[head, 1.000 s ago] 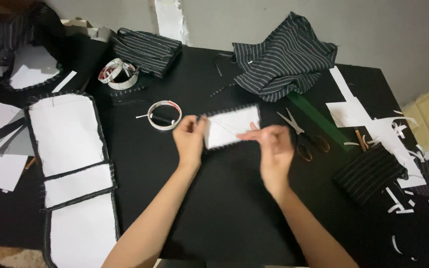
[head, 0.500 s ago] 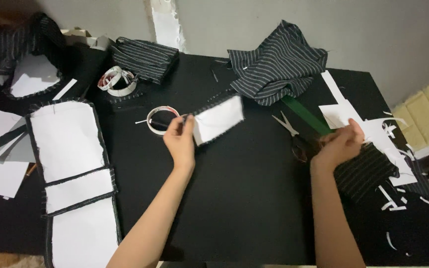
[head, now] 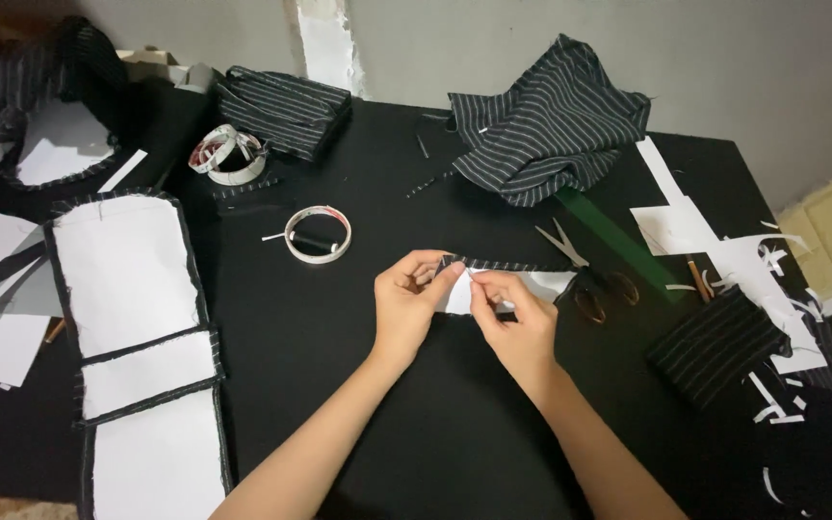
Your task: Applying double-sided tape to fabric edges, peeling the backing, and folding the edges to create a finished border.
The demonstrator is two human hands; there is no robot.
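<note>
1. My left hand (head: pixel 406 303) has its grip closed in a pinch, thumb and fingertips clamped on the left end of the small striped-edged white fabric piece (head: pixel 541 282).
2. My right hand (head: pixel 517 323) is closed too, fingertips nipping the same piece just right of the left hand; the two grips nearly touch. Whether a pin or needle sits between those fingers I cannot tell, it is too small to make out.
3. The piece itself is held just above the black table (head: pixel 339 385), near the middle, its dark striped edge running off to the right towards the scissors (head: pixel 585 274).
4. The scissors lie just beside the piece's right end, blades pointing far-left. I judge that the loose end could catch on them and tug out of my pinch.
5. Further left lies a tape roll (head: pixel 318 234), with a second, coiled tape (head: pixel 228 154) beyond it at the far left.
6. Far right of centre is a crumpled striped cloth (head: pixel 551 120); a folded striped bundle (head: pixel 286 96) sits at the far left, and a small striped pad (head: pixel 715 347) to the right.
7. White panels edged in dark stripe (head: pixel 132 327) lie along the left, and white paper scraps (head: pixel 724 250) litter the right.
8. With so fine a hold, a slip of either thumb may undo the fold in the edge.
</note>
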